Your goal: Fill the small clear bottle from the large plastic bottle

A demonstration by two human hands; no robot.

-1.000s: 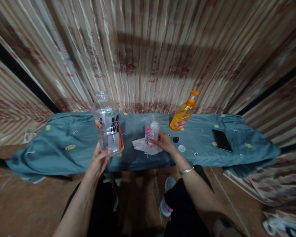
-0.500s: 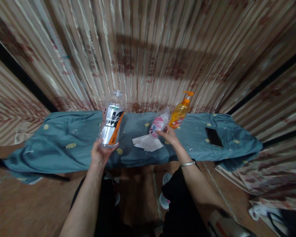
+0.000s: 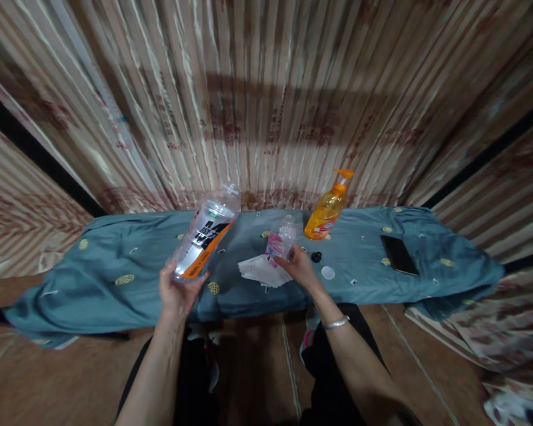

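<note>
My left hand (image 3: 176, 291) grips the base of a large clear bottle (image 3: 206, 238) with a black, white and orange label, tilted with its open neck pointing up and to the right. My right hand (image 3: 298, 267) is closed round a small clear bottle (image 3: 281, 241) with a pink label, which stands over a white tissue (image 3: 261, 271) on the blue-grey cloth (image 3: 115, 260). The mouth of the big bottle is to the left of the small one and apart from it.
An orange pump dispenser (image 3: 327, 210) stands at the back of the cloth-covered bench. A black cap (image 3: 316, 257) and a white cap (image 3: 327, 272) lie right of my right hand. A dark phone (image 3: 399, 254) lies further right. Striped curtains hang behind; my legs are below.
The large bottle has tipped further over to the right, from upright to steeply slanted. The small bottle was lifted and tilted, then came back down over the tissue.
</note>
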